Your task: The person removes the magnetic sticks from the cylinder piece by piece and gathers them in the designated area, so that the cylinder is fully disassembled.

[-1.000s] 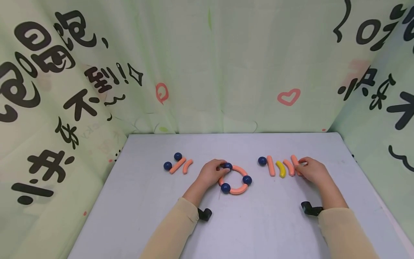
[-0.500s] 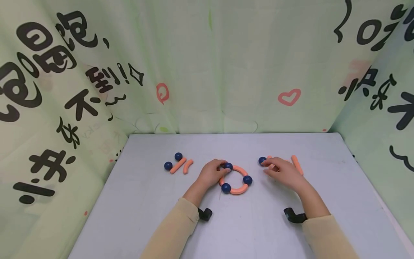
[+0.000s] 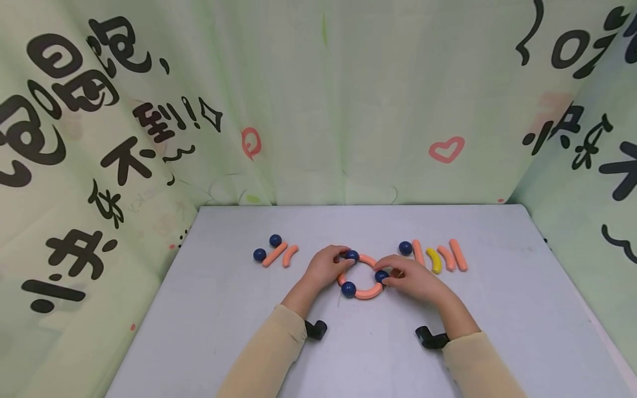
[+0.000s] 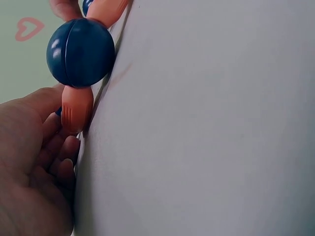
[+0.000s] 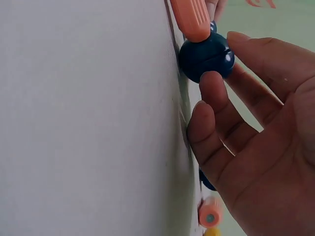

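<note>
A ring of blue balls and curved orange rods point(image 3: 368, 293) lies flat on the table. At its far left my left hand point(image 3: 325, 268) pinches the far blue ball point(image 3: 352, 255) between thumb and fingers. My right hand point(image 3: 410, 276) holds the ring's right blue ball point(image 3: 381, 276). In the right wrist view, thumb and fingertips touch that ball point(image 5: 206, 56) while an orange rod point(image 5: 192, 19) meets it. The ring's near ball point(image 3: 348, 289) is untouched; it looms large in the left wrist view, between two orange rods.
On the right lie a blue ball point(image 3: 405, 248), several orange rods point(image 3: 458, 255) and a curved yellow rod point(image 3: 434, 260). Two blue balls point(image 3: 260, 255), a straight orange rod point(image 3: 275, 254) and a short curved one point(image 3: 290, 256) lie left. A printed curtain point(image 3: 318, 110) surrounds the table point(image 3: 368, 354).
My right hand has left the orange rod at the far right, passed left over the loose pieces, and reached the ring's right ball. The left hand stays on the far ball.
</note>
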The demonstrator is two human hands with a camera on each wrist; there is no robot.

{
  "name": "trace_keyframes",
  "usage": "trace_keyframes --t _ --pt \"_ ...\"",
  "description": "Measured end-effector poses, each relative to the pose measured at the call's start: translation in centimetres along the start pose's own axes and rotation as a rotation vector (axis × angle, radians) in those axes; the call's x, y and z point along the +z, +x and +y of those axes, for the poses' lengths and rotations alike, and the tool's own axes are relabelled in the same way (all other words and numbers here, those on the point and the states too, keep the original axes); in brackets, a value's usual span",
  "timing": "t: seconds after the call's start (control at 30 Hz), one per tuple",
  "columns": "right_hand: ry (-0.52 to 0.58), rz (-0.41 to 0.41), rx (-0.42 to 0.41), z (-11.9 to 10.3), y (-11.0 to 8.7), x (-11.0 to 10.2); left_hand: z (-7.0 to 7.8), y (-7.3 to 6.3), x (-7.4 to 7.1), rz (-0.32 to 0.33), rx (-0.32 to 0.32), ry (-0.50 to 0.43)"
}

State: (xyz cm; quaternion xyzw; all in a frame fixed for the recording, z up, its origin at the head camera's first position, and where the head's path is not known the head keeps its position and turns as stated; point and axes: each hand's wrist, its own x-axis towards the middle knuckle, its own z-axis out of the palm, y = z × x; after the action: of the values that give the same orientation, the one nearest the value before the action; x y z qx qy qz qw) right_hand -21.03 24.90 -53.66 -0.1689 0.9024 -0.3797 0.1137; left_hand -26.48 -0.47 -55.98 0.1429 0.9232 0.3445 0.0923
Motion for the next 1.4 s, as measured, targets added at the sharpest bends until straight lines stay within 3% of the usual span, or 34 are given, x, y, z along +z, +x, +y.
trace_keyframes --t 0.2,0.37,0.57,1.0,1.4 --pt "0.012 0.008 0.027 0.0 0.1 0.6 -0.2 -0.2 0.1 -0.007 0.009 -0.006" --pt "-0.006 0.024 0.018 0.0 0.0 0.6 -0.4 -0.9 -0.1 -0.017 0.023 -0.063" --pt "0.002 0.038 0.018 0.1 -0.1 0.7 -0.6 -2.5 -0.6 -0.009 0.1 -0.109" --pt "-0.013 0.044 0.014 0.1 -0.3 0.9 -1.2 -6.2 -1.3 -0.158 0.214 -0.014" --pt "-0.037 0.066 0.0 -0.1 -0.4 1.1 -2.0 -6.5 -0.5 -0.072 0.358 0.04"
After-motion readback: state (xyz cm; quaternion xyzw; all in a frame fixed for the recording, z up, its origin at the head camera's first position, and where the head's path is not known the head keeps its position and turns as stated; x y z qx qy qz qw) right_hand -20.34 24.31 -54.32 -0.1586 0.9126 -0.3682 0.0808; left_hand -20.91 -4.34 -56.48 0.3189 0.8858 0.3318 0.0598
